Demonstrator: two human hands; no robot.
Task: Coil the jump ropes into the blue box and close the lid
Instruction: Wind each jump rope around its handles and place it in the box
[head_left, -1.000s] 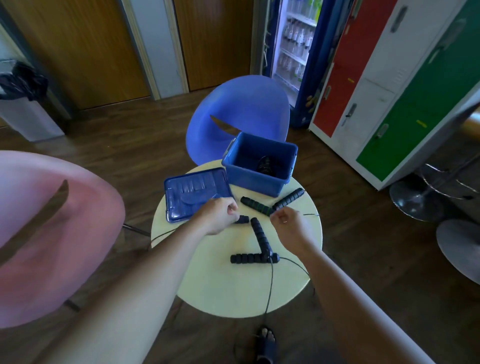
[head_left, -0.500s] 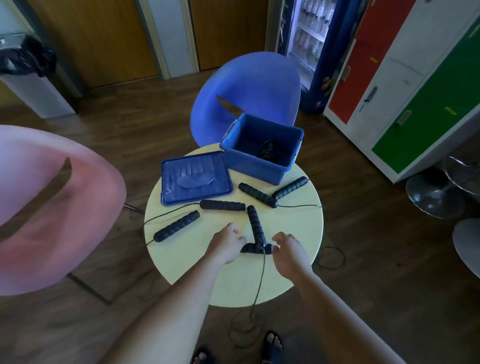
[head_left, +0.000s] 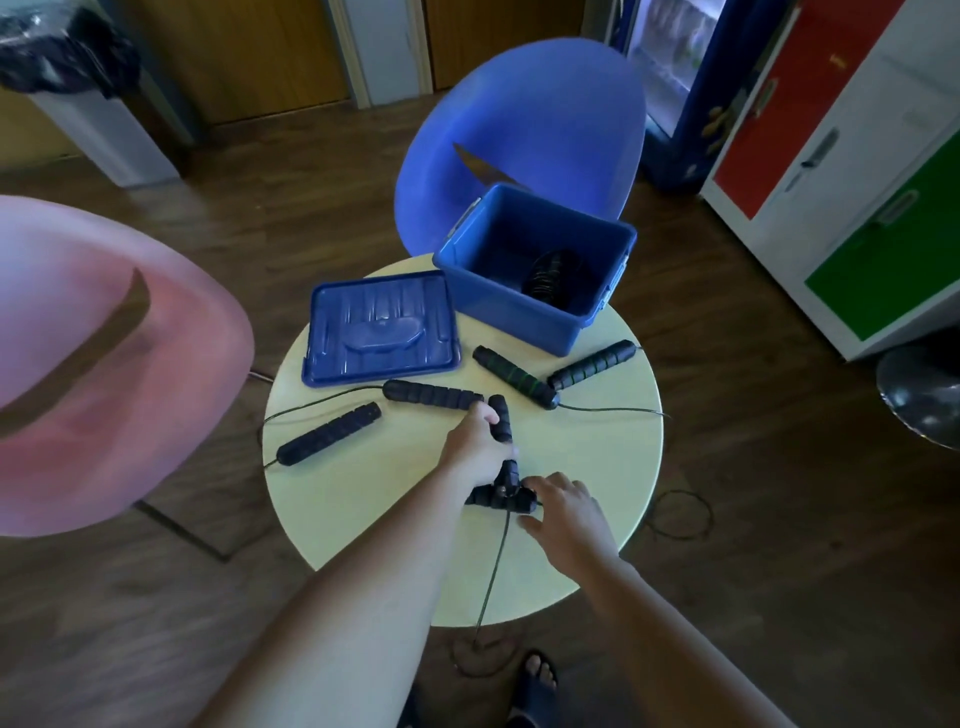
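Observation:
The open blue box stands at the round table's far side with a coiled black rope inside. Its lid lies flat to the left. My left hand is closed around a black foam handle pointing away from me. My right hand has spread fingers touching the right end of a crosswise handle. Their cord drops over the near edge. Two green-striped handles and two more black handles lie loose on the table.
The pale yellow table is small. A blue chair stands behind it and a pink chair to the left. Coloured lockers and a stool are on the right. Rope loops and my sandalled feet are on the floor.
My left hand moved forward and closed around the upright black handle. My right hand slid onto the end of the crosswise handle. The view shifted slightly.

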